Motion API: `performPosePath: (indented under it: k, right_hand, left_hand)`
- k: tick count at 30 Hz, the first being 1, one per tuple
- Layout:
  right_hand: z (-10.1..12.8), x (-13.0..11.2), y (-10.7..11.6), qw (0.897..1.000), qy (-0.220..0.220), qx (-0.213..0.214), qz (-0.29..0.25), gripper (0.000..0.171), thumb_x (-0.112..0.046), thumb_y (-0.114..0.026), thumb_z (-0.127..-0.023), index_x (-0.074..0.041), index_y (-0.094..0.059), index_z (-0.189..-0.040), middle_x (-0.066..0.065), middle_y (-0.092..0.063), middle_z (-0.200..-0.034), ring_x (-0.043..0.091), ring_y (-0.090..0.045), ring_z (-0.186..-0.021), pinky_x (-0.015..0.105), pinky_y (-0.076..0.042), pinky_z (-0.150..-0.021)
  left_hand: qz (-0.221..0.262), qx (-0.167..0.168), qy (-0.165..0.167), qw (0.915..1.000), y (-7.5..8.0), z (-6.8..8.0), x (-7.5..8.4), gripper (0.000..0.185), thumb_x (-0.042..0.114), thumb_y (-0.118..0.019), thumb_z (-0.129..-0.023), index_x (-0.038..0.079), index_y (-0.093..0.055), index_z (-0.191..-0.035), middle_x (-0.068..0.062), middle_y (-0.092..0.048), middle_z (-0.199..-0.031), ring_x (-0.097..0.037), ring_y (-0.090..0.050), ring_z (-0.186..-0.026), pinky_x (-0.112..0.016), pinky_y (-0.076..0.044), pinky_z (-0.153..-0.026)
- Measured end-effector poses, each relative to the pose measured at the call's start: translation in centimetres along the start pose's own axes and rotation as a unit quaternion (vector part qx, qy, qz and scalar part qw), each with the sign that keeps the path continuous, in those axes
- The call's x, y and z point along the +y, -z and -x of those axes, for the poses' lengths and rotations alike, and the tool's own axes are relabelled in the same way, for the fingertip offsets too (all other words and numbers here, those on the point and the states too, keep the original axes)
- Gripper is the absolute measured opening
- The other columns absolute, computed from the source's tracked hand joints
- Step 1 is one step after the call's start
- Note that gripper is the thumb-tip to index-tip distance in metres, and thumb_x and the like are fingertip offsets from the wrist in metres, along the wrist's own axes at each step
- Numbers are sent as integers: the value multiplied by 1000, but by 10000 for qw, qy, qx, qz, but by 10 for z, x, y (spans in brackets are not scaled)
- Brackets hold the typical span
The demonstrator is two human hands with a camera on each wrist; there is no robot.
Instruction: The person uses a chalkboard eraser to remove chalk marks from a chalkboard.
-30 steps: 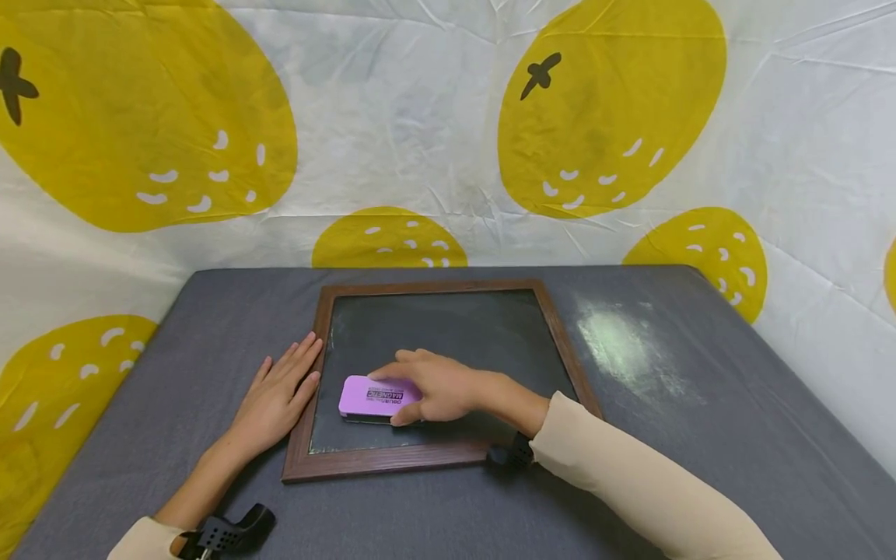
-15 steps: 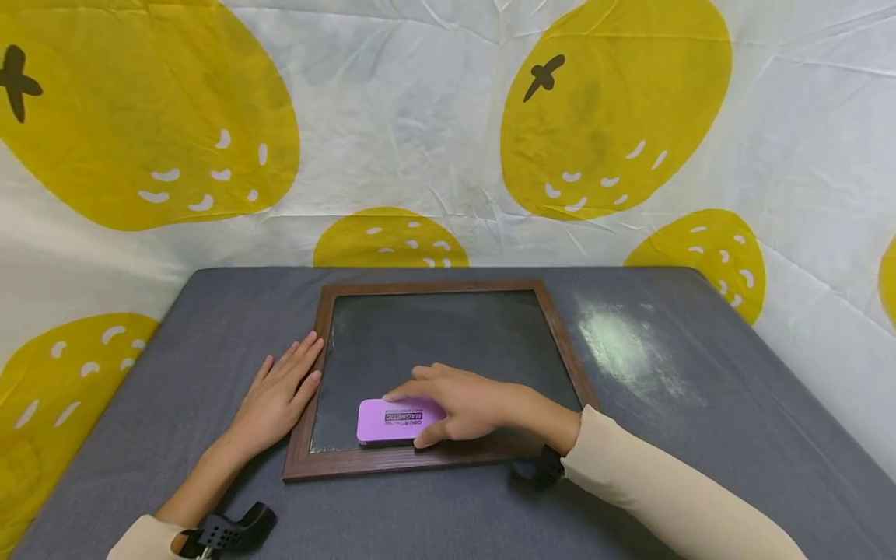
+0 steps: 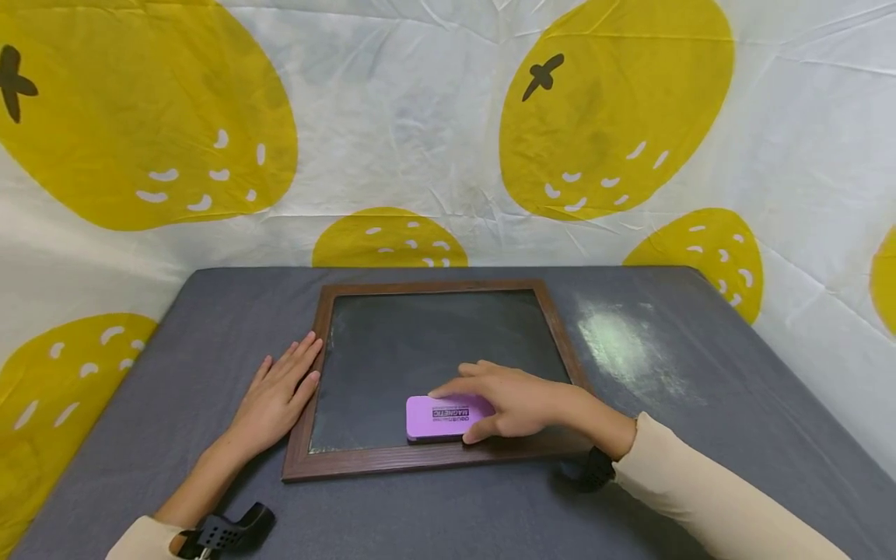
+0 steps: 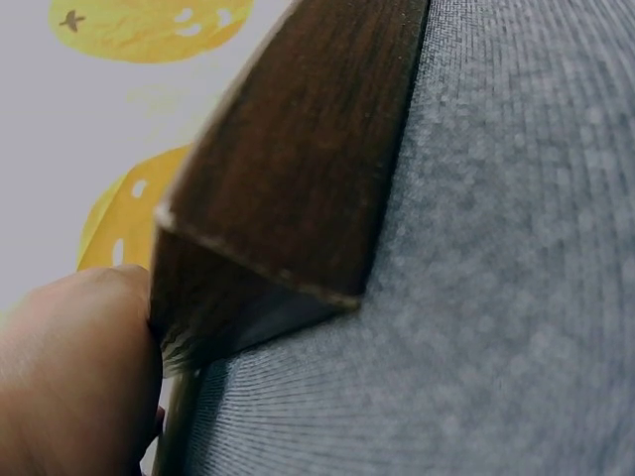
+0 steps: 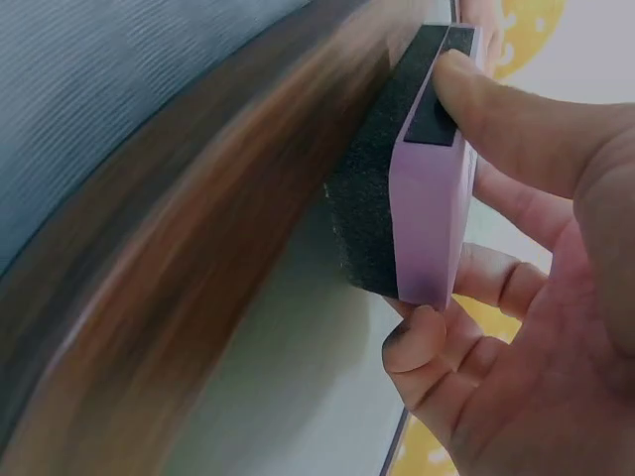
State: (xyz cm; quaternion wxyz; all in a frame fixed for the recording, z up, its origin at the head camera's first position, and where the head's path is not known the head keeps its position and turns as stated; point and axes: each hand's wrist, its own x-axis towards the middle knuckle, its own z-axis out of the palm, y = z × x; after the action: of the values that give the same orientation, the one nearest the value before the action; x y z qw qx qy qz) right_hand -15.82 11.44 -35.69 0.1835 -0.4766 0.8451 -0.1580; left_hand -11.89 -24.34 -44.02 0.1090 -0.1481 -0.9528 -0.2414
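A small blackboard point(image 3: 392, 334) in a brown wooden frame point(image 3: 350, 464) lies flat on the table. On its lower part rests a purple magnetic eraser point(image 3: 423, 420) with a dark felt underside, seen edge-on in the right wrist view point(image 5: 427, 223). My right hand point(image 3: 521, 400) grips the eraser's right end, thumb on the near side and fingers on the far side. With fingers straight, my left hand point(image 3: 276, 397) lies on the cloth, its fingertips touching the frame's left edge. In the left wrist view the frame's near corner point(image 4: 268, 228) stands beside part of that hand.
Grey cloth point(image 3: 672, 373) covers the table, with a bright glossy patch point(image 3: 619, 350) right of the board. A white backdrop point(image 3: 399, 117) printed with yellow fruit hangs behind. Black wrist cameras sit on both wrists, the left one point(image 3: 231, 530) close to the cloth.
My right hand has moved the eraser down towards the frame's near side, then right along it. The left hand and the board have stayed in place.
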Motion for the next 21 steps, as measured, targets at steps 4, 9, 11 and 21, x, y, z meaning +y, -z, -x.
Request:
performPosePath:
  k: [4, 9, 11, 21]
  right_hand:
    - [19, 10, 5, 9997, -203, -13, -96, 59, -35, -73, -84, -34, -50, -139, -12, -44, -98, 12, -43, -91, 26, -39, -68]
    - [42, 22, 8, 9994, -299, 91, -159, 60, -32, -74, -84, -33, -50, -139, -9, -43, -97, 14, -42, -91, 28, -38, -74]
    - [51, 26, 10, 9992, -347, 133, -168, 60, -31, -74, -84, -32, -50, -139, -8, -44, -96, 15, -43, -90, 29, -39, -75]
    - [89, 43, 17, 9943, -880, 153, -579, 57, -30, -72, -86, -31, -51, -139, 12, -48, -137, 45, -32, -132, 63, -32, -97]
  left_hand:
    - [20, 11, -37, 10000, 0, 0, 0, 53, 28, -42, -104, 6, -31, -150, -13, -26, -155, -40, -26, -138, -62, -10, -108]
    - [-18, 35, -41, 10000, 0, 1, 0, 53, 28, -42, -104, 7, -31, -150, -12, -27, -155, -40, -26, -138, -62, -11, -108]
    - [-22, 25, -42, 10000, 0, 1, 0, 53, 29, -42, -104, 7, -31, -150, -12, -26, -155, -40, -26, -138, -61, -11, -108]
    - [-23, -55, -7, 10000, 0, 2, 0, 54, 30, -42, -104, 7, -30, -151, -12, -25, -155, -39, -25, -139, -61, -10, -109]
